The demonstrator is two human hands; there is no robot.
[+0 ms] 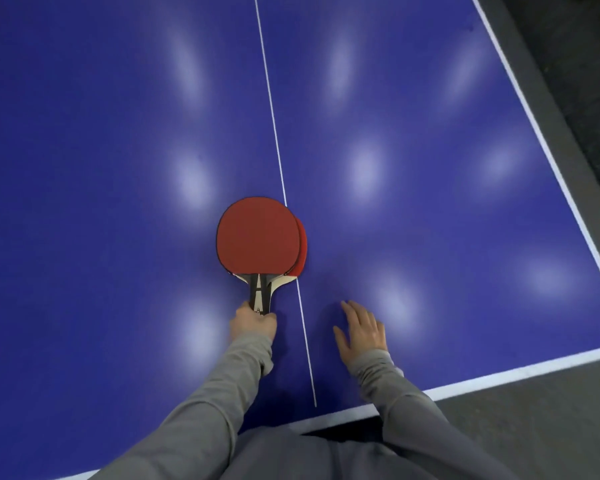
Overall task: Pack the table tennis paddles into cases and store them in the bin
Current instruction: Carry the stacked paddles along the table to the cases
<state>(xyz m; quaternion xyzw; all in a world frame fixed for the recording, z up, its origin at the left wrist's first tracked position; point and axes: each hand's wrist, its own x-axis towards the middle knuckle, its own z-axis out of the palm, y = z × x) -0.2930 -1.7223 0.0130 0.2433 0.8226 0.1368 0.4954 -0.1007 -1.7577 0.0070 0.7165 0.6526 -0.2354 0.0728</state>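
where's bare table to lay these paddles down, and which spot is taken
Bare blue table tennis table lies on both sides of the white centre line, out to the white edge line on the right. The crowded spot is near the person: the left hand grips two stacked red paddles, the right hand open beside them.

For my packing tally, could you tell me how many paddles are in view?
2: the top paddle, gripped at its handle by the left hand, and a second paddle stacked beneath, mostly hidden.
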